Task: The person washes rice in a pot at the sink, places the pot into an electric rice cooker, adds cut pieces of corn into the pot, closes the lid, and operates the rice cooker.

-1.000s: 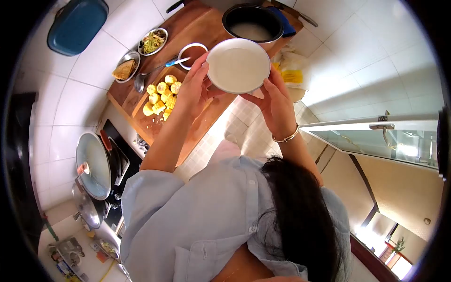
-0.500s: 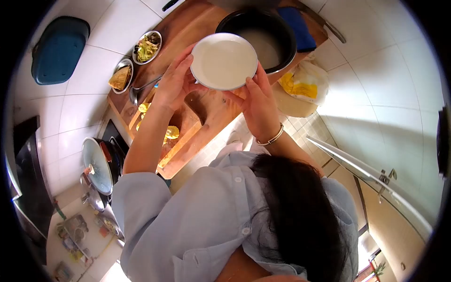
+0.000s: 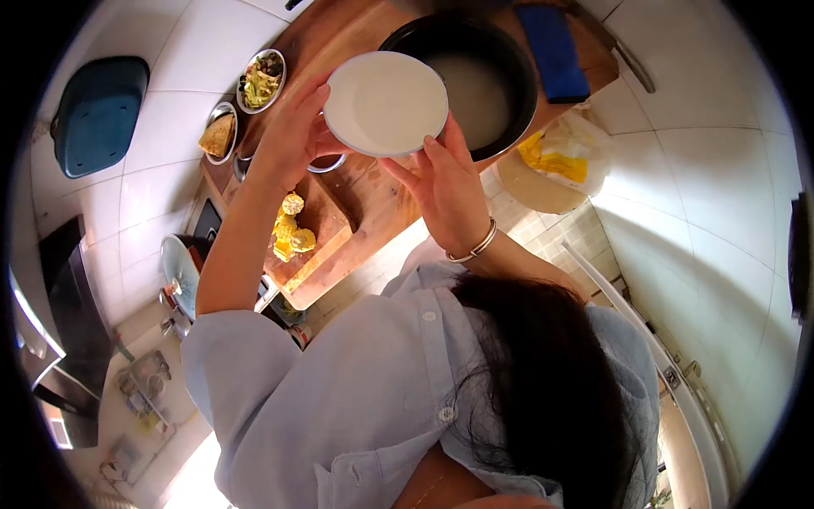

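Note:
A round white bowl point(image 3: 386, 103) of pale, cloudy liquid is held up between my two hands. My left hand point(image 3: 292, 140) grips its left side, and my right hand point(image 3: 449, 182) holds its lower right rim, with a bracelet on that wrist. Just behind the bowl, partly covered by it, stands a black pot point(image 3: 500, 93) with whitish liquid inside. Below my left hand, pieces of corn point(image 3: 292, 233) lie on a cutting board point(image 3: 326, 220). Part of another bowl point(image 3: 326, 163) shows beneath the held bowl.
On the wooden counter point(image 3: 381, 199), a dish of vegetables point(image 3: 261, 81) and a dish of flatbread point(image 3: 218, 136) stand at the left edge. A blue cloth point(image 3: 553, 55) and a knife point(image 3: 634, 66) are beyond the pot. A yellow-and-white bag point(image 3: 564, 157) is at the right.
Both hands have moved slightly left with the bowl. The view has turned and shifted, so the pot appears larger and nearer, and the bag is more fully in view.

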A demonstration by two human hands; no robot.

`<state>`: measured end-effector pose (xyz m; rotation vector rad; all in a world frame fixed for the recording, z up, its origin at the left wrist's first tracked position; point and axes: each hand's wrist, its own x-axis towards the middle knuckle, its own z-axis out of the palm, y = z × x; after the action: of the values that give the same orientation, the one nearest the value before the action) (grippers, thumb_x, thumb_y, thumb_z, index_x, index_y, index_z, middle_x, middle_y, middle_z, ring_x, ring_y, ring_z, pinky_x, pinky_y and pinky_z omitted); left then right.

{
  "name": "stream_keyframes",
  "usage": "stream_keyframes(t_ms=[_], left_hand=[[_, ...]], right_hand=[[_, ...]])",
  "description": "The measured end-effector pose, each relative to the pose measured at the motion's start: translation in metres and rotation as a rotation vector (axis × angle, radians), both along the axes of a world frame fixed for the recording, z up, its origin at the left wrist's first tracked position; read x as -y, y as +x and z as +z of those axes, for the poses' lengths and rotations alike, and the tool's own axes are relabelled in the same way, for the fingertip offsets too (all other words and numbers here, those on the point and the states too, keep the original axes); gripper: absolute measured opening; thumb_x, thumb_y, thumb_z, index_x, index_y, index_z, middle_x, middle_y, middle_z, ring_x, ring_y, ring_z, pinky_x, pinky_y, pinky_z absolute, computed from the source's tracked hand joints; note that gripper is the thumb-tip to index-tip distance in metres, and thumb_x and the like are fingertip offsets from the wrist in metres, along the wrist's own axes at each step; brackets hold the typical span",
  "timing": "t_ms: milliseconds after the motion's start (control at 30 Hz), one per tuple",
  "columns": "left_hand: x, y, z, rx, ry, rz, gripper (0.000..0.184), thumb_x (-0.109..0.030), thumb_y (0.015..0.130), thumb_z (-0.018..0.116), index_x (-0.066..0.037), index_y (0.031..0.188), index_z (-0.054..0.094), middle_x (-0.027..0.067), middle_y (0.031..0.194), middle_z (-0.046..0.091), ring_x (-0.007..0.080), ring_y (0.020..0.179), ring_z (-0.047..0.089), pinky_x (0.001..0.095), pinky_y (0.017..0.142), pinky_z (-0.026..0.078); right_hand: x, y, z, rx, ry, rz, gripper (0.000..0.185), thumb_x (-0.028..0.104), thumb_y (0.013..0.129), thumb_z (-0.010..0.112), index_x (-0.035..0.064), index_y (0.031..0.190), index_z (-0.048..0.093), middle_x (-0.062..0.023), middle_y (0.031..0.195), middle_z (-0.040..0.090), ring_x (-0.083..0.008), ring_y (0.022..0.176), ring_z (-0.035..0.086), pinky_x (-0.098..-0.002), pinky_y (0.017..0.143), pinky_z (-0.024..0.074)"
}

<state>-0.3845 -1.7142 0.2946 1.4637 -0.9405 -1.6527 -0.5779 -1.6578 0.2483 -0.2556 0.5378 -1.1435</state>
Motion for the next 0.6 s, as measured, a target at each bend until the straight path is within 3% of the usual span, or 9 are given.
stream_keyframes(t_ms=[400,500,600], left_hand=[[0.01,-0.006,0.011,0.156,0.063,0.025,0.042,-0.031,0.097,0.044,-0.01,0.133,0.042,0.0067,0.116,0.056,0.0194,0.094,0.064,0.0346,0.068,0.058],[0.013,-0.007,0.016,0.205,0.064,-0.036,0.053,-0.036,0.094,0.047,-0.011,0.139,0.035,0.0079,0.127,0.051,0.0207,0.107,0.058,0.0311,0.067,0.059],[0.015,-0.007,0.017,0.213,0.061,-0.063,0.053,-0.037,0.094,0.047,-0.011,0.139,0.035,0.0078,0.128,0.05,0.0208,0.107,0.058,0.0312,0.067,0.059]], right_hand=[[0.01,-0.002,0.002,0.159,0.137,0.055,0.04,0.007,0.098,0.032,0.0118,0.138,0.029,-0.0055,0.136,0.038,-0.0197,0.127,0.04,-0.0412,0.103,0.041],[0.01,-0.001,0.0,0.171,0.153,0.06,0.04,0.007,0.098,0.032,0.0108,0.137,0.029,-0.0062,0.136,0.038,-0.0202,0.127,0.04,-0.0412,0.103,0.0407],[0.011,-0.001,0.0,0.167,0.166,0.061,0.04,0.007,0.098,0.032,0.0101,0.137,0.029,-0.0068,0.136,0.038,-0.0206,0.127,0.041,-0.0413,0.104,0.0405]])
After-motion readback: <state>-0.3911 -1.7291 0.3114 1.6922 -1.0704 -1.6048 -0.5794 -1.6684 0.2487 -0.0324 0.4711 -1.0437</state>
